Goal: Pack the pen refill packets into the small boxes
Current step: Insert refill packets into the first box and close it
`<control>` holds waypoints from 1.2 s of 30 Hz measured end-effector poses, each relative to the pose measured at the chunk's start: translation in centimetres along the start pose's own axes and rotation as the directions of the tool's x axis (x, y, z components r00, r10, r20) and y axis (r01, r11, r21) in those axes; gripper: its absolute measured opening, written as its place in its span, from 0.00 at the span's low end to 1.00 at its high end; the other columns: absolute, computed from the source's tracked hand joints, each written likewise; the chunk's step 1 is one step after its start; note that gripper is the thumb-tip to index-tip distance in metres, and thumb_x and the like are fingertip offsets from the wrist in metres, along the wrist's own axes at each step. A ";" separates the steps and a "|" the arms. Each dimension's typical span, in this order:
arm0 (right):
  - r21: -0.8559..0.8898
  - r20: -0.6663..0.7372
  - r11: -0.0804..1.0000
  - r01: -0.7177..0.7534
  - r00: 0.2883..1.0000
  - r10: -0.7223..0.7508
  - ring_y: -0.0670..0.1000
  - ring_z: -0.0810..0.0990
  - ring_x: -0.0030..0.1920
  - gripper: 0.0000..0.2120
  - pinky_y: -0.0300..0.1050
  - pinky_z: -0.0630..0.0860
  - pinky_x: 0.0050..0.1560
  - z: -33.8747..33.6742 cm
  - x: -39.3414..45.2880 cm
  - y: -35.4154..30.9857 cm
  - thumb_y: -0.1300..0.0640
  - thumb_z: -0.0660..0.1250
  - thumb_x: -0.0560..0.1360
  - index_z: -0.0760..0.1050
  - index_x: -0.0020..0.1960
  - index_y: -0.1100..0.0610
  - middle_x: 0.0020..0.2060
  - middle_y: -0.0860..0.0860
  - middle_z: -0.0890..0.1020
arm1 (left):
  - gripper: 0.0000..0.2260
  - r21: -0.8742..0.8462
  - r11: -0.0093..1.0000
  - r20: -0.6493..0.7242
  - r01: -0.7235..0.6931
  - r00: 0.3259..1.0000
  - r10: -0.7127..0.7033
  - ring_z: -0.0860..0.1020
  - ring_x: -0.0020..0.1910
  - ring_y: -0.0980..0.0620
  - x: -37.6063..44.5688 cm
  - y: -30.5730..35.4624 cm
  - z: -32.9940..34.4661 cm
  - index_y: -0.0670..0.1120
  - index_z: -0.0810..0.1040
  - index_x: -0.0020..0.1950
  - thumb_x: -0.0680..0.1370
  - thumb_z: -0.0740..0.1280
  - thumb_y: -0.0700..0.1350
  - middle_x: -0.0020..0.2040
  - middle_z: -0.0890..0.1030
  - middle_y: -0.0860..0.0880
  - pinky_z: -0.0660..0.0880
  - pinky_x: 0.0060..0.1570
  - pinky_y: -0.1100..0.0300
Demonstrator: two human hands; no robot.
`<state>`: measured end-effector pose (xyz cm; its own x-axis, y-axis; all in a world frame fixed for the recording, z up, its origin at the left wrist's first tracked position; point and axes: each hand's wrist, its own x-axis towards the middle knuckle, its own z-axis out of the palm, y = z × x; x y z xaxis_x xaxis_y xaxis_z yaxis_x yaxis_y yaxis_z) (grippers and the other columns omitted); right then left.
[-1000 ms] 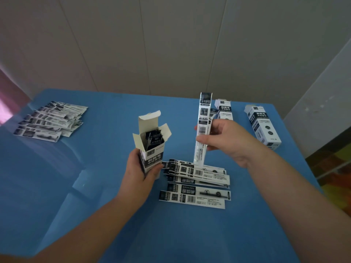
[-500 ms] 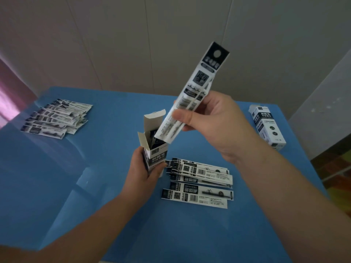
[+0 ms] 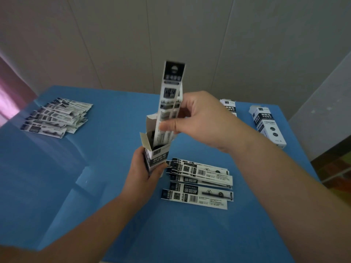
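Above the blue surface (image 3: pixel 114 186) | left hand (image 3: pixel 145 173) grips open small box (image 3: pixel 155 158) | right hand (image 3: pixel 199 120) pinches refill packet (image 3: pixel 169 103), tip entering box | next: slide down; spare packets (image 3: pixel 199 181) at 4 o'clock.

Packet (image 3: pixel 169 103) print blurred — its lower end hidden inside the open box (image 3: pixel 155 156); far-edge box (image 3: pixel 229 107) half behind the right hand (image 3: pixel 201 120).
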<state>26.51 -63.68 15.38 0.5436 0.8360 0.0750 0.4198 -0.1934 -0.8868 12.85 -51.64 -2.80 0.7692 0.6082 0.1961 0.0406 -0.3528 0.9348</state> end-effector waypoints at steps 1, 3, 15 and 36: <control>-0.037 0.029 0.999 -0.016 0.999 0.017 0.46 0.87 0.45 0.07 0.48 0.83 0.52 0.1 0.0 0.1 0.57 0.79 0.70 0.85 0.48 0.53 0.42 0.46 0.88 | 0.29 0.003 1.000 -0.002 -0.006 1.000 0.006 0.77 0.56 0.65 0.0 0.0 0.0 0.77 0.65 0.56 0.77 0.73 0.43 0.55 0.76 0.68 0.74 0.48 0.74; -0.079 0.051 0.995 -0.053 0.997 0.057 0.41 0.86 0.45 0.08 0.43 0.82 0.52 0.6 0.0 0.5 0.56 0.80 0.70 0.85 0.49 0.51 0.43 0.43 0.88 | 0.30 0.008 1.000 0.002 -0.012 1.000 0.012 0.77 0.57 0.66 0.1 0.1 0.1 0.77 0.64 0.56 0.77 0.73 0.43 0.55 0.75 0.69 0.74 0.49 0.74; -0.158 -0.021 0.985 0.074 0.997 -0.078 0.36 0.79 0.35 0.03 0.28 0.72 0.36 0.7 0.1 1.3 0.51 0.78 0.72 0.85 0.44 0.46 0.35 0.38 0.84 | 0.27 0.020 1.000 -0.006 0.007 1.000 -0.007 0.76 0.57 0.68 0.1 -0.2 0.0 0.77 0.64 0.57 0.77 0.73 0.45 0.55 0.75 0.70 0.73 0.48 0.76; -0.774 0.140 0.629 0.066 0.988 0.069 0.51 0.76 0.33 0.08 0.42 0.64 0.29 2.5 1.0 -1.5 0.56 0.69 0.74 0.80 0.36 0.53 0.30 0.49 0.77 | 0.23 0.056 0.998 -0.004 -0.009 1.000 0.009 0.77 0.54 0.66 0.1 -0.3 0.3 0.65 0.67 0.57 0.76 0.74 0.41 0.55 0.77 0.57 0.73 0.46 0.75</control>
<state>24.64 -61.27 15.67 0.4640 0.8843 -0.0511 0.8628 -0.4643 -0.1998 13.11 -51.67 -3.10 0.7669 0.6080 0.2057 0.0694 -0.3972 0.9151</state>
